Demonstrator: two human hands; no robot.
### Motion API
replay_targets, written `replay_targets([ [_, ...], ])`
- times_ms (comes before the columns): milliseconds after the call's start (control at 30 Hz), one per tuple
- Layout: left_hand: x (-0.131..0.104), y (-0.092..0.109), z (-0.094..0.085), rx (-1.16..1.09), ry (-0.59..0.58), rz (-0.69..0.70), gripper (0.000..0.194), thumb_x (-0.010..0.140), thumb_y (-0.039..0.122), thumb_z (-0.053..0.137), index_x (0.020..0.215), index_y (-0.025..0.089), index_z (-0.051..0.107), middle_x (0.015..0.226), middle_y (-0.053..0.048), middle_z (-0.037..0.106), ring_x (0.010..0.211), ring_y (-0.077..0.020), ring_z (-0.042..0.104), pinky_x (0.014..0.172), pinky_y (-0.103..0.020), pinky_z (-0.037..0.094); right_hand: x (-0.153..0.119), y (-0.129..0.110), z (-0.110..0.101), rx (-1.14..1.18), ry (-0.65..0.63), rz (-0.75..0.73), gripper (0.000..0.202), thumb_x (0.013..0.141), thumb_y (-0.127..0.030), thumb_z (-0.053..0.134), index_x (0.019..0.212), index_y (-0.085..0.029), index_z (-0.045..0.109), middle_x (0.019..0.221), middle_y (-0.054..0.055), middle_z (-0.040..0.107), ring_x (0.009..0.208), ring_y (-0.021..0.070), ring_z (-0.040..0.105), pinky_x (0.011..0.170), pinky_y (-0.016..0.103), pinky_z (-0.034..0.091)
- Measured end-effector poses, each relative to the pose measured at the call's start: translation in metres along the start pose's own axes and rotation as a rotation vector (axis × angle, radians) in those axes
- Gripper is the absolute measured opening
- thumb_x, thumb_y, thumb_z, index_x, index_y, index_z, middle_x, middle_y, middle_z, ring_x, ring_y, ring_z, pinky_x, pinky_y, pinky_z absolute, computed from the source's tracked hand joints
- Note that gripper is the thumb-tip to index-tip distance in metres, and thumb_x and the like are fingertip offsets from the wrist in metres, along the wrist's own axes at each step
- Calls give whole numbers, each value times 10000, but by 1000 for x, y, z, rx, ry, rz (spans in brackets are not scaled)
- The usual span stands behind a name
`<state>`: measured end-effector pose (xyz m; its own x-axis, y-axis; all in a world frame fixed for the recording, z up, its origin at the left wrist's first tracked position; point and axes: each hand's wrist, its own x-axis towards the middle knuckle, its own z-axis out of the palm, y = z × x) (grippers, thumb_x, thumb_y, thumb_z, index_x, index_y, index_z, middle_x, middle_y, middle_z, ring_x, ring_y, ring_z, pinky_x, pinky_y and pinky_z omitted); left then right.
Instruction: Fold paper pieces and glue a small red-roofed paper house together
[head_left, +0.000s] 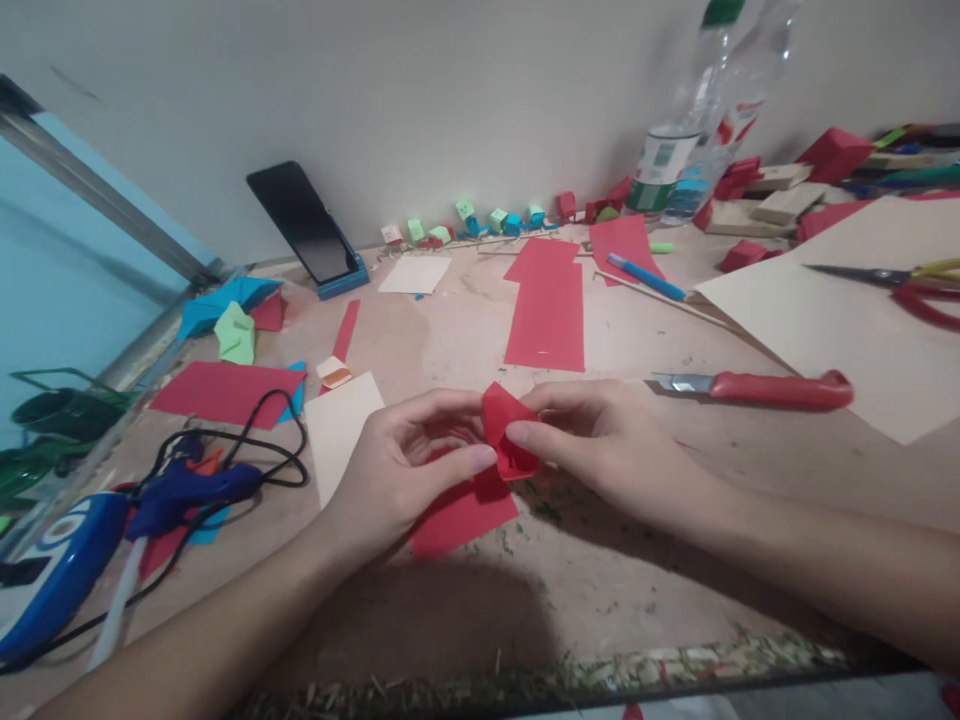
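A small folded piece of red paper [499, 415] is held up between both hands, just above the table. My left hand [409, 450] pinches its left side, thumb in front and fingers behind. On the right side, my right hand [592, 425] grips it, its thumb pressed on the front face. Beneath my left hand lies a flat red paper sheet [469, 520], partly hidden by the hand. A cream paper sheet [337, 425] lies left of that hand. Beyond both hands rests a red paper strip [551, 315].
A red-handled knife [780, 390] lies at right, its blade pointing left, near scissors [900, 280] on a large cream sheet [862, 340]. At left are a blue glue gun [187, 495] with a black cord and a propped phone [304, 220]. Plastic bottles [664, 170] stand at the back.
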<state>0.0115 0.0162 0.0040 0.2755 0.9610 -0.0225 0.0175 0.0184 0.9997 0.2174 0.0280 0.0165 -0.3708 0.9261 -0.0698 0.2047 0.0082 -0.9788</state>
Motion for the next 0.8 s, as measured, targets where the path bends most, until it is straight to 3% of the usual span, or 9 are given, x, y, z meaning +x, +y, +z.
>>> replay_targets([
  [400,1,-3,1,35,89,-10,133,789,171,836,916,204,814,926,-21,820,846,-175,763,802,-272,628,-2,3,2,234,-66,162,114,877,-281,737,882,-168,750,831,48,747,689,158,687,598,258,566],
  [533,1,-4,1,22,125,-27,98,761,178,850,838,208,798,852,2,802,773,-145,737,736,-232,603,-2,4,3,144,-87,101,124,862,-260,754,946,-168,758,894,54,778,756,177,715,665,281,574],
  [667,2,-4,2,49,116,-29,74,757,177,843,794,210,789,812,13,785,747,-128,709,716,-214,575,-3,1,4,12,-57,6,40,851,-207,763,844,-174,741,795,9,752,677,138,682,611,242,533],
  [800,1,-1,2,101,101,-42,29,782,198,815,799,197,792,839,-14,784,771,-149,699,739,-245,566,-5,-1,4,-47,-43,-18,100,863,-221,746,774,-182,722,742,-5,725,646,133,660,586,239,503],
])
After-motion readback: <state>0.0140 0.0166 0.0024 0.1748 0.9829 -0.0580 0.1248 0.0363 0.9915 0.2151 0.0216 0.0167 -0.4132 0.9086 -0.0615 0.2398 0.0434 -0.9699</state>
